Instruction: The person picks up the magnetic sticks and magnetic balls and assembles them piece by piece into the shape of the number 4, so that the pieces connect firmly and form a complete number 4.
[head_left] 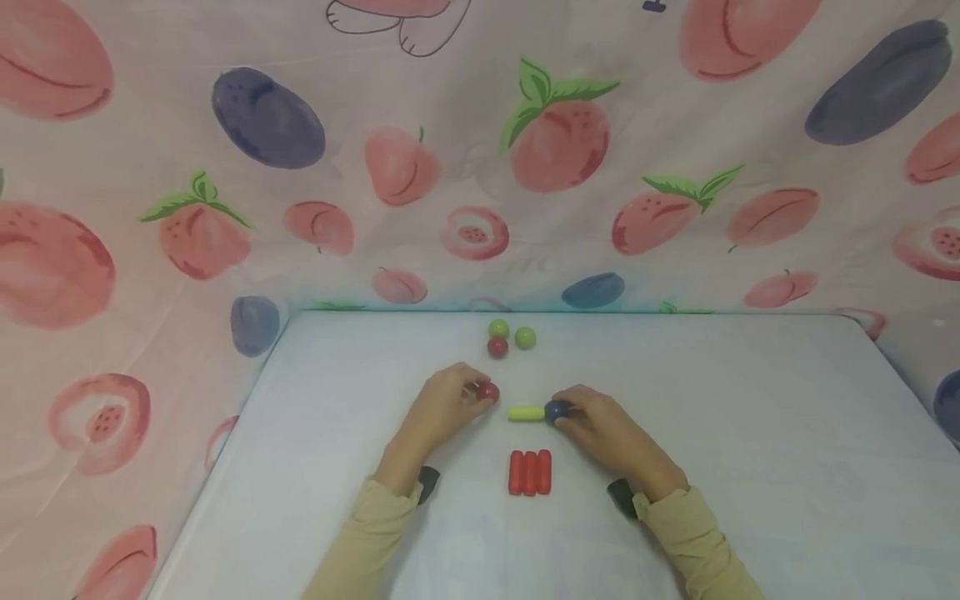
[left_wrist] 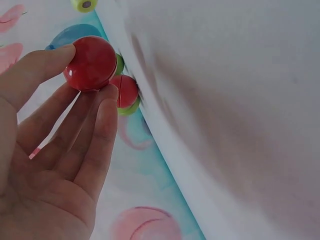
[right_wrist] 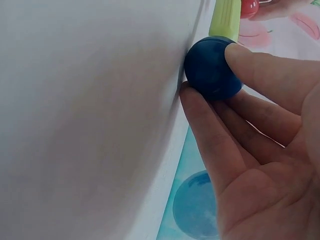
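My left hand (head_left: 452, 402) pinches a red ball (left_wrist: 91, 63) between thumb and fingertips, left of a yellow-green rod (head_left: 527, 413). My right hand (head_left: 602, 422) pinches a dark blue ball (right_wrist: 212, 68), which sits at the right end of that rod. The rod lies level, its free left end pointing toward the red ball with a small gap between. In the right wrist view the rod (right_wrist: 226, 19) shows ridges along its length and meets the blue ball.
Three red rods (head_left: 530, 472) lie side by side on the white table (head_left: 720, 400), nearer the body. Behind the hands are two green balls (head_left: 525, 337) and another red ball (head_left: 497, 347). A fruit-print cloth (head_left: 450, 167) hangs past the table's far edge.
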